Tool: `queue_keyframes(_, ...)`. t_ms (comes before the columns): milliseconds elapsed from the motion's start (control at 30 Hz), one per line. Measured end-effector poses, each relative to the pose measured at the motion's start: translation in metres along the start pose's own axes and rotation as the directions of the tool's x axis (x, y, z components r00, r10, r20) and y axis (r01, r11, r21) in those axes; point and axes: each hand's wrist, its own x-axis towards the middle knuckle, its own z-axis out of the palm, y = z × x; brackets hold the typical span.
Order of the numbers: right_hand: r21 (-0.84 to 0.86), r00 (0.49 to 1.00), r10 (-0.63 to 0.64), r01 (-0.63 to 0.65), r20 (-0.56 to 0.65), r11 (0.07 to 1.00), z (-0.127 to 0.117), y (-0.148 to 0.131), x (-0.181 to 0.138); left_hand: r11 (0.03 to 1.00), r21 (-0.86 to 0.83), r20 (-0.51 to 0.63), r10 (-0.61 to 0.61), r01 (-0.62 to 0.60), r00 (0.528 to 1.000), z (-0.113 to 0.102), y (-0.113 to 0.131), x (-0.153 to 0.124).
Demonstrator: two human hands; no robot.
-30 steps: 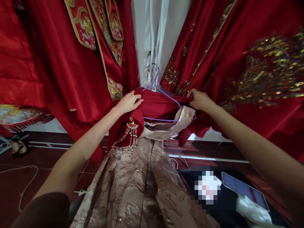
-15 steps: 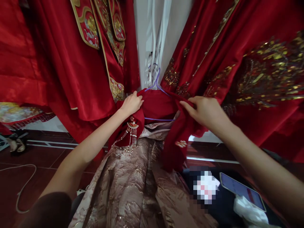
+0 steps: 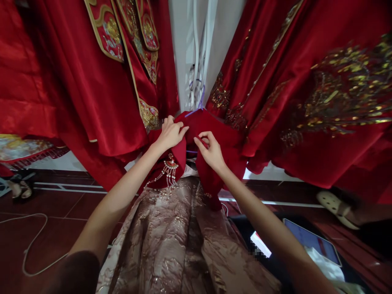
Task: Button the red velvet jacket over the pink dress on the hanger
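A dark red jacket (image 3: 226, 136) hangs on a purple wire hanger (image 3: 200, 100), over a pale pink-gold brocade skirt (image 3: 180, 237). My left hand (image 3: 170, 132) grips the jacket's left front edge, just above a beaded tassel ornament (image 3: 170, 168). My right hand (image 3: 210, 151) pinches the right front edge and holds it against the left one at the middle of the chest. Both hands are closed on the red cloth, nearly touching each other.
Red robes with gold embroidery hang close on the left (image 3: 101, 81) and right (image 3: 321, 90). White cords (image 3: 199, 49) run down the wall between them. A phone (image 3: 312, 241) lies at lower right, a shoe (image 3: 335, 206) beside it, a white cable (image 3: 33, 245) on the dark floor.
My right hand has drawn the jacket's right front from the hanger's right shoulder across to the middle, covering the hanger bar. My left hand stayed in place.
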Motion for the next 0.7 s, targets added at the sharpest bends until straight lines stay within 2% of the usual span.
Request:
queue_keyframes(67, 0.048, 0.999, 0.033, -0.032, -0.006, 0.998, -0.011, 0.006, -0.009, 0.996, -0.074, -0.15, -0.064, 0.053, 0.987, 0.001, 0.002, -0.016)
queue_keyframes(133, 0.104, 0.997, 0.074, -0.073, 0.0, 0.992, -0.019, 0.01, -0.018, 0.981, -0.17, -0.219, -0.135, 0.099, 0.966, 0.004, 0.007, -0.032)
queue_keyframes(267, 0.189, 0.992, 0.092, -0.107, 0.088, 0.976, -0.016, 0.01, -0.029, 0.901, -0.388, -0.048, -0.232, 0.196, 0.971, 0.017, 0.023, -0.048)
queue_keyframes(333, 0.227, 0.989, 0.074, -0.101, 0.125, 0.969, -0.01, 0.01, -0.028, 0.878, -0.445, 0.009, -0.19, 0.174, 0.982, 0.022, 0.034, -0.047)
queue_keyframes(433, 0.307, 0.988, 0.084, -0.12, 0.127, 0.944, -0.005, 0.013, -0.024, 0.827, -0.56, 0.037, -0.045, 0.058, 0.998, 0.03, 0.047, -0.045)
queue_keyframes(533, 0.427, 0.979, 0.143, -0.193, 0.146, 0.883, -0.005, 0.019, -0.019, 0.669, -0.741, 0.071, -0.002, 0.054, 0.997, 0.038, 0.05, -0.051)
queue_keyframes(633, 0.518, 0.961, 0.169, -0.262, 0.221, 0.814, -0.01, 0.025, -0.017, 0.5, -0.862, 0.059, -0.059, 0.081, 0.997, 0.048, 0.046, -0.062)
queue_keyframes(700, 0.55, 0.953, 0.146, -0.274, 0.265, 0.789, -0.014, 0.027, -0.017, 0.429, -0.901, 0.017, -0.103, 0.06, 0.995, 0.052, 0.044, -0.068)
